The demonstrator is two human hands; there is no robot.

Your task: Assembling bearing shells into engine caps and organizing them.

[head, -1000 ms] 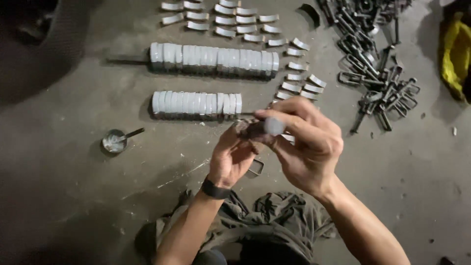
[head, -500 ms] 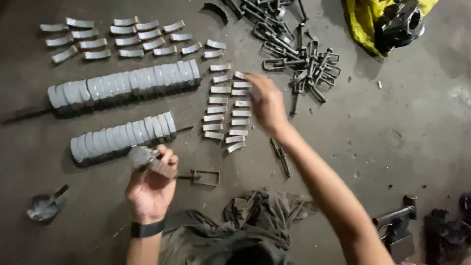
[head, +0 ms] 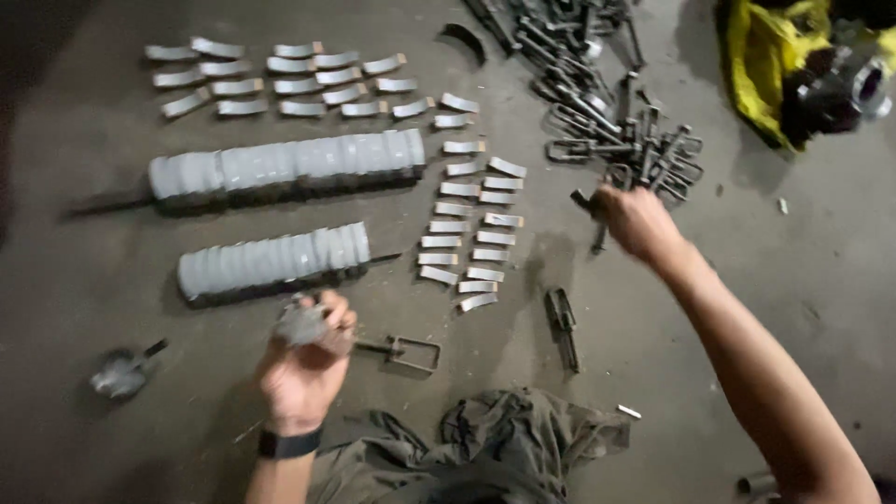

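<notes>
Grey metal fills the concrete floor (head: 793, 308). The left hand (head: 303, 369) has its fingers curled tight around a small grey curved metal piece (head: 301, 324), held up just short of the shorter row of stacked grey pieces (head: 275, 261); a black wristband (head: 289, 443) circles that wrist. Just to the right of those fingers lies a rectangular wire clip (head: 406, 352) on the floor. Beyond the short row, further from the fingers, lies the longer row of stacked pieces (head: 285, 166), threaded on a dark rod. The right hand (head: 635, 222) reaches out to the near edge of a heap of dark metal clips and bolts (head: 607, 121); its fingers are closed around a dark clip (head: 586, 201), though blur hides the exact grip. Between the two hands lie loose curved metal strips (head: 471, 219) in two short columns, and more strips (head: 280, 79) are spread beyond the long row. A single dark clip (head: 562, 322) lies below the right fingers. A small metal dish (head: 119, 371) sits left of the left hand. Yellow cloth (head: 761, 65) lies far right.
</notes>
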